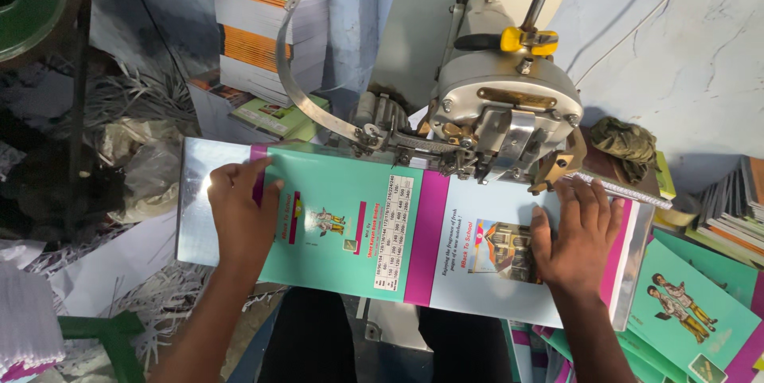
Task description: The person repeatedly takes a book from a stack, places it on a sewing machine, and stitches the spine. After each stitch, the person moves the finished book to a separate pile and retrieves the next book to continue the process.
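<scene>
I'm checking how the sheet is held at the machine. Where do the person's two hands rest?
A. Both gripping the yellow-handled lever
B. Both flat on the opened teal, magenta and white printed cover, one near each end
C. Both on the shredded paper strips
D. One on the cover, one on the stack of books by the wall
B: the left hand and right hand both press flat on the opened teal, magenta and white printed cover, under the grey metal machine head.

Printed covers at the machine

A teal, magenta and white notebook cover (398, 232) lies flat under the machine; similar teal covers (692, 311) pile at right; bound stacks (267, 37) stand behind.
</scene>
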